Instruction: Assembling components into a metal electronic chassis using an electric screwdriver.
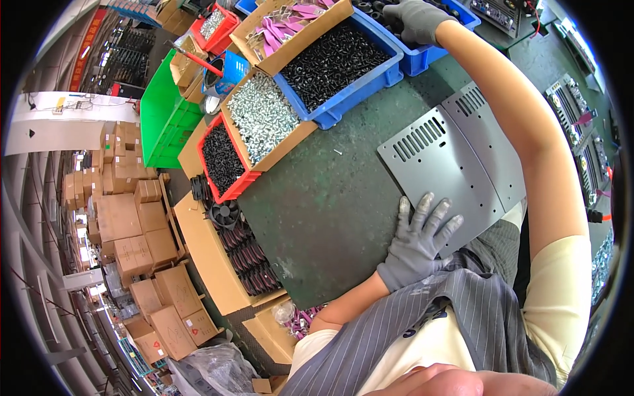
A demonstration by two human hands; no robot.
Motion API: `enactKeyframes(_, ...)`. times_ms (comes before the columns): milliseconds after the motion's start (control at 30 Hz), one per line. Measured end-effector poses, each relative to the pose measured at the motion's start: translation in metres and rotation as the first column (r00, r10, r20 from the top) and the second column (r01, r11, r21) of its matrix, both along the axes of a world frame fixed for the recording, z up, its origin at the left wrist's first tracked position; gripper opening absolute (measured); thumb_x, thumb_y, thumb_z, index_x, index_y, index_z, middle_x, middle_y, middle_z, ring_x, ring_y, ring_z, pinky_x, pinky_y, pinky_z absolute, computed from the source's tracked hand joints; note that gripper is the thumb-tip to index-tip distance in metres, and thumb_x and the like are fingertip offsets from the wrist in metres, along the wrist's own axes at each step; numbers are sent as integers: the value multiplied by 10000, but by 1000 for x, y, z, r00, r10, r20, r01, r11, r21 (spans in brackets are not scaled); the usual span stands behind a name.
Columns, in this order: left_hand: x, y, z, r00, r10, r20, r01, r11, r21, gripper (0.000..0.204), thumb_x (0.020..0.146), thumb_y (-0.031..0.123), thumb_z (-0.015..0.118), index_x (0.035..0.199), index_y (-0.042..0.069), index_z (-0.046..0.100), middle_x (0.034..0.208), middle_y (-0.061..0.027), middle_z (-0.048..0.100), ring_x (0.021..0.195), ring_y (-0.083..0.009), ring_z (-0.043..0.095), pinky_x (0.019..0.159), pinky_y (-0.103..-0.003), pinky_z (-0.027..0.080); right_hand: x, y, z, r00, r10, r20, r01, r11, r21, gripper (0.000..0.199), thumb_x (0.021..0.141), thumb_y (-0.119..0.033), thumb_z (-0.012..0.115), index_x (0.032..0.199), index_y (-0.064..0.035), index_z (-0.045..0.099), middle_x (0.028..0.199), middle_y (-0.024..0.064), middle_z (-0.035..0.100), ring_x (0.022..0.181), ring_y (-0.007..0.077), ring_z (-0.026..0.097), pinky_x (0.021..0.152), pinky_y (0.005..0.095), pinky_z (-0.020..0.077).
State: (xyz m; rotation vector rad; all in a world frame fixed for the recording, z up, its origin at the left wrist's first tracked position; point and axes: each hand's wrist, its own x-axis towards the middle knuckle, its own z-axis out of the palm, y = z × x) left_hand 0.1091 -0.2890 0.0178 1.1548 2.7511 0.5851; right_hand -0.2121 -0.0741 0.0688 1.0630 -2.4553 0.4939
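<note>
A grey slotted metal panel [456, 178] lies on the dark table, with a line across it that may be a fold or a second sheet's edge. My left hand [422, 241], in a grey glove, rests with fingers spread on the panel's near left edge. At the far side, my gloved right hand [416, 23] reaches into a blue bin [419, 63] of black round parts [378, 12]. Its fingers are bent among them; whether anything is in its grasp is hidden. Left of that bin stands another blue bin [330, 113], full of small black pieces [333, 63].
A carton holds silver screws [261, 112]; a red bin [231, 193] holds black ones. Purple parts [281, 33] fill an upper box. A small fan [224, 214] sits by the table's left edge. A green crate [162, 119] and stacked cartons [119, 218] stand beyond.
</note>
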Motion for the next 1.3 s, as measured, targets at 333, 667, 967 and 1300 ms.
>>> enactKeyframes(333,-1,-1,2,1000,19,16,-19,1000,6,684,760,559,576,1342,223,449,1420,-124,328,1353,-366,184,1067,-633,75,6,-23,17,853,-439,284,486,866,-121,300,631,-156,635,927,-129,681,979,171,561,904,348,569,809,394,474)
enactKeyframes(667,-1,1,5,999,-4,36,5,1000,-26,717,734,544,610,1353,230,431,1444,-109,291,1361,-356,162,1074,-619,63,-11,-5,3,843,-221,491,494,681,-541,246,661,-103,618,901,-58,645,710,50,599,709,219,590,679,335,467)
enactKeyframes(967,-2,-2,7,998,12,55,-11,1000,-25,709,729,519,624,1346,222,441,1434,-113,313,1363,-363,154,1077,-612,45,79,3,39,564,299,770,522,593,-613,265,718,-38,600,983,-55,592,716,30,553,542,109,542,480,242,437)
enactKeyframes(1300,-17,-13,23,999,36,34,-38,996,74,914,729,651,576,1382,62,329,1394,-204,308,1328,-389,230,1097,-543,108,191,4,-18,843,89,531,-143,988,61,285,688,-124,591,972,-116,611,976,128,557,843,318,575,736,403,485)
